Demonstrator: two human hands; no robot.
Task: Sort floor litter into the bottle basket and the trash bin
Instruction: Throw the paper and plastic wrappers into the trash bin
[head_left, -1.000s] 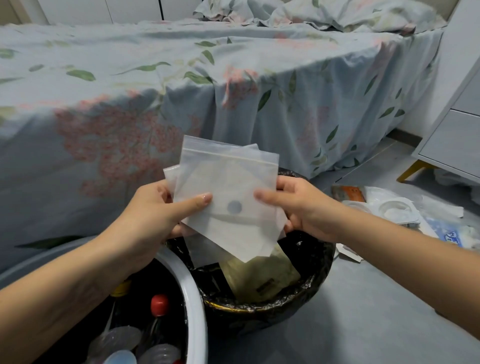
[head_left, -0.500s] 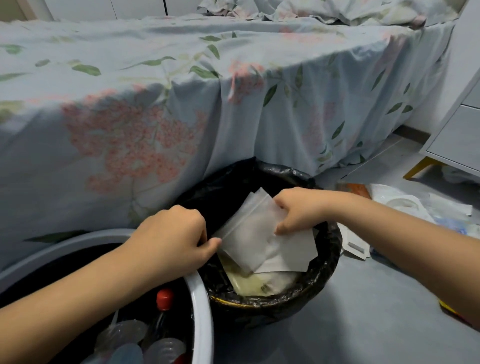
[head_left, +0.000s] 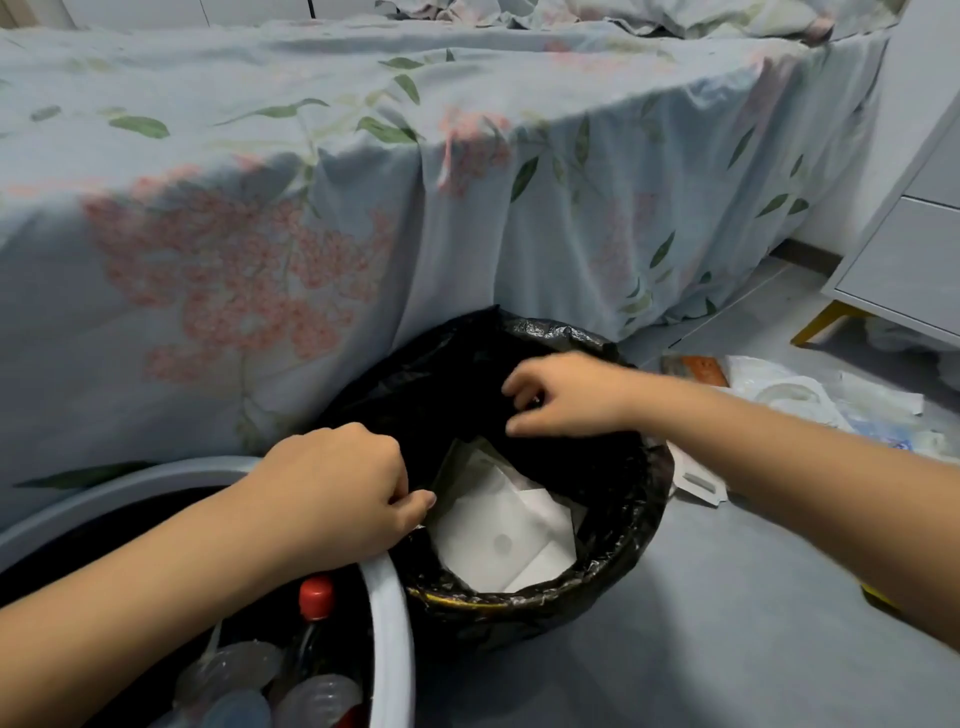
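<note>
A bed draped in a pale blue sheet printed with pink blossoms and green leaves (head_left: 363, 171) fills the upper part of our view, above a grey floor (head_left: 727, 623). At the far right stands a pale grey drawer cabinet on a yellow leg (head_left: 904, 260). Against the bed sits the round trash bin lined with a crinkled black plastic bag (head_left: 613, 561), and touching it on our left is the big bottle basket with a pale grey rounded rim (head_left: 389, 623), holding a dark bottle with a red cap (head_left: 316, 597) and several clear plastic bottles (head_left: 317, 701). Inside the bin lie the frosted white plastic zip bags (head_left: 498, 535), resting apart from both our hands. Our left hand (head_left: 337, 488) sits at the bin's near-left edge, fingers curled with the thumb tip by the liner; we cannot tell whether it pinches the liner. Our right hand (head_left: 566, 395) hovers over the bin's far side, fingers loosely bent and grasping nothing. More litter waits on the floor to the right: crumpled white and clear wrappers (head_left: 810, 400), a small orange packet (head_left: 696, 366), and a white tag-like scrap (head_left: 696, 480) just beside the bin.
</note>
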